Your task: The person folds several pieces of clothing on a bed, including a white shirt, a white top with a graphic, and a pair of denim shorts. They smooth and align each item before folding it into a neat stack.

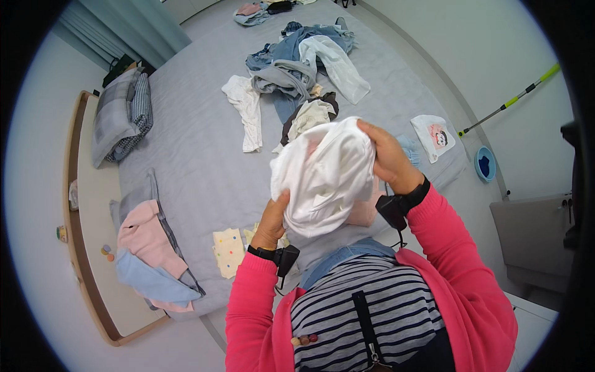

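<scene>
Both hands lift a white garment (pixel 322 173) over the near edge of the bed (pixel 198 155).

Far left lie pillows (pixel 121 111) and near them a folded pink blanket (pixel 149 239). The left hand (pixel 271 223) pinches the garment's lower edge, fingers closed; the right hand (pixel 387 155) clasps its top, seemingly to hang it straight. A clothes pile (pixel 297 59) lies beyond.

Two hands (pixel 273 223), one white garment (pixel 322 173), two pillows (pixel 114 118).

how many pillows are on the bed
3, as far as shows: a grey plaid pillow on a darker checked pillow at the far left, and a pink-and-blue pillow nearer. Others may lie hidden under the clothes.
</scene>
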Demonstrator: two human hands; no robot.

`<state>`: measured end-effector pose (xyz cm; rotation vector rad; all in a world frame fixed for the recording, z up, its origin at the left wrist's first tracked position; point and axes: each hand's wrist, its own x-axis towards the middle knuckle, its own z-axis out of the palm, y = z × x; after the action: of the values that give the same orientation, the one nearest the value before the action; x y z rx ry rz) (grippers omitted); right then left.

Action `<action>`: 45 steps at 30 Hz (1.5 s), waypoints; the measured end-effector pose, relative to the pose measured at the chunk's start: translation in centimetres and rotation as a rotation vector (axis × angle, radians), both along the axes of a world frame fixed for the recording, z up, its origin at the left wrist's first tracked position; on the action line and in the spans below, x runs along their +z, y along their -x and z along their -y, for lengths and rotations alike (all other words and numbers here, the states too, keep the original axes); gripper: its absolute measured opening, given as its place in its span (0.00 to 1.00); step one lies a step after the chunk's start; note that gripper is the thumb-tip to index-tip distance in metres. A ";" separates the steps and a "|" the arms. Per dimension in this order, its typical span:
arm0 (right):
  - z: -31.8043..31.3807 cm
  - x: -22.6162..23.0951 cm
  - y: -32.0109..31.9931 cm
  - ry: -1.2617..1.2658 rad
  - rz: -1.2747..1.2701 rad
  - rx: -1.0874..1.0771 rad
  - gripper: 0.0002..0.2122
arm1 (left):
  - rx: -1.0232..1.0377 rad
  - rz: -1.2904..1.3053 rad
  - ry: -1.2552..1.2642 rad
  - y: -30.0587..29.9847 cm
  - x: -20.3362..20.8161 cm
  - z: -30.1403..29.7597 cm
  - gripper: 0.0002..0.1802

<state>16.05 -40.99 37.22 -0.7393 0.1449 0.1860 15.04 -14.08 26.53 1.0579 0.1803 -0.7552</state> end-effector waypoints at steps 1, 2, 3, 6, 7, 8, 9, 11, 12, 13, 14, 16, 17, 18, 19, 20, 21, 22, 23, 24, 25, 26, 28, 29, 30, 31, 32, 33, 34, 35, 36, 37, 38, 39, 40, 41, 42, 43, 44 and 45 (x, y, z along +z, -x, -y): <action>0.8 -0.5 -0.4 0.003 0.017 -0.019 0.14 | -0.059 -0.018 -0.037 0.1 0.1 0.0 0.32; 1.4 -1.0 -0.7 0.021 0.006 -0.064 0.14 | -0.295 0.326 -0.242 0.1 0.3 0.0 0.31; 1.9 -1.6 -0.8 0.055 0.036 -0.033 0.15 | -0.461 0.365 -0.471 0.0 0.6 0.0 0.33; 2.7 -3.4 -0.8 0.307 0.032 -0.018 0.15 | -0.628 0.444 -1.009 -0.2 1.0 0.4 0.31; 2.6 -4.0 -0.7 0.458 0.031 -0.010 0.14 | -0.481 0.304 -0.796 -0.4 1.1 0.5 0.30; 2.5 -4.5 -0.4 0.605 0.038 -0.012 0.14 | -0.302 0.219 -0.542 -0.3 1.2 0.7 0.29; 2.1 -5.1 -0.1 0.945 0.198 -0.148 0.13 | -0.123 0.085 -0.353 -0.4 1.2 0.8 0.28; 0.8 -6.2 0.9 1.592 0.539 -0.440 0.13 | 0.012 0.047 -0.082 -0.2 1.4 1.1 0.26; 0.1 -6.6 1.5 1.336 0.447 -0.257 0.12 | 0.005 0.060 -0.036 -0.3 1.6 1.3 0.26; -0.8 -7.1 2.4 1.057 0.340 -0.080 0.11 | 0.003 0.111 0.070 -0.1 1.9 1.5 0.26; -1.5 -7.4 2.8 0.855 0.303 0.105 0.11 | -0.025 0.104 -0.027 -0.1 2.3 1.8 0.27; -3.1 -8.1 3.3 0.644 0.268 0.157 0.11 | -0.110 0.097 -0.228 0.1 3.4 2.2 0.27; -3.9 -8.3 3.4 0.547 0.278 0.146 0.11 | -0.136 0.100 -0.314 0.3 3.9 2.4 0.28; -4.5 -8.4 3.8 0.589 0.256 0.178 0.10 | -0.081 0.156 -0.182 0.7 4.4 2.8 0.27; -5.1 -8.5 4.1 0.643 0.240 0.202 0.10 | -0.084 0.185 -0.216 0.8 5.0 2.9 0.27; -5.6 -8.4 4.2 0.719 0.209 0.236 0.10 | -0.094 0.211 -0.241 1.0 5.5 2.8 0.27; -6.0 -8.3 4.4 0.691 0.176 0.273 0.09 | -0.100 0.263 -0.229 1.2 5.8 2.8 0.27; -6.3 -8.1 4.3 0.686 0.130 0.320 0.09 | -0.107 0.274 -0.288 1.3 6.1 2.7 0.26; -6.4 -7.9 4.4 0.712 0.051 0.380 0.09 | -0.111 0.312 -0.311 1.4 6.2 2.7 0.26; -6.6 -7.7 4.2 0.969 0.219 0.327 0.07 | -0.087 0.361 -0.337 1.4 6.3 2.7 0.25; -6.5 -7.5 4.1 1.064 0.499 0.218 0.07 | -0.107 0.406 -0.310 1.4 6.3 2.7 0.25; -6.3 -7.4 4.0 1.191 0.720 0.126 0.07 | -0.100 0.460 -0.286 1.4 6.2 2.7 0.24; -6.0 -7.6 3.9 1.372 0.908 0.107 0.07 | -0.103 0.535 -0.289 1.2 6.0 3.1 0.23; -5.9 -7.9 3.8 1.271 0.723 0.295 0.08 | -0.111 0.556 -0.317 1.2 6.0 3.4 0.23; -5.7 -8.4 3.9 1.167 0.555 0.480 0.09 | -0.100 0.636 -0.314 1.2 6.0 3.8 0.22; -5.6 -9.0 4.0 1.046 0.401 0.634 0.10 | -0.117 0.603 -0.355 1.3 6.0 4.2 0.22; -5.8 -9.8 4.1 1.009 0.341 0.675 0.11 | -0.117 0.633 -0.364 1.4 6.1 4.7 0.21; -6.3 -10.8 4.2 0.969 0.298 0.692 0.13 | -0.090 0.654 -0.353 1.6 6.3 5.2 0.21; -6.6 -11.7 4.2 0.941 0.205 0.736 0.15 | -0.316 0.707 -0.519 1.9 6.4 5.7 0.22; -6.3 -12.6 4.2 0.929 0.254 0.632 0.15 | -0.517 0.747 -0.665 2.3 6.6 6.2 0.23; -6.1 -13.4 4.2 0.928 0.253 0.556 0.16 | -0.511 0.750 -0.647 2.8 6.8 6.7 0.24; -5.7 -14.1 4.2 0.925 0.252 0.483 0.17 | -0.426 0.825 -0.501 3.3 6.9 7.1 0.25; -5.3 -14.6 4.0 0.921 0.250 0.413 0.18 | -0.376 0.799 -0.485 3.5 7.1 7.2 0.26; -4.9 -14.9 3.9 0.914 0.244 0.344 0.19 | -0.299 0.799 -0.376 3.7 7.2 7.2 0.27; -4.3 -15.1 3.8 0.909 0.237 0.272 0.20 | -0.304 0.723 -0.403 3.9 7.3 7.1 0.28; -3.8 -15.0 3.6 0.906 0.230 0.198 0.21 | -0.266 0.700 -0.367 4.0 7.3 7.0 0.28; -3.4 -14.7 3.3 1.054 0.381 0.194 0.22 | -0.173 0.688 -0.316 4.0 7.3 6.9 0.29; -3.0 -14.2 2.9 1.198 0.535 0.188 0.23 | -0.218 0.633 -0.293 3.9 7.3 6.8 0.29; -2.9 -13.6 2.6 1.340 0.694 0.181 0.25 | -0.205 0.590 -0.257 3.8 7.3 6.8 0.29; -2.8 -12.8 2.6 1.393 0.656 0.196 0.25 | -0.226 0.536 -0.258 3.6 7.2 6.8 0.30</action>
<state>13.41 -38.24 24.37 -2.1601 -0.4915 -0.0114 11.40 -20.92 33.68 1.5064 -0.3134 -0.6330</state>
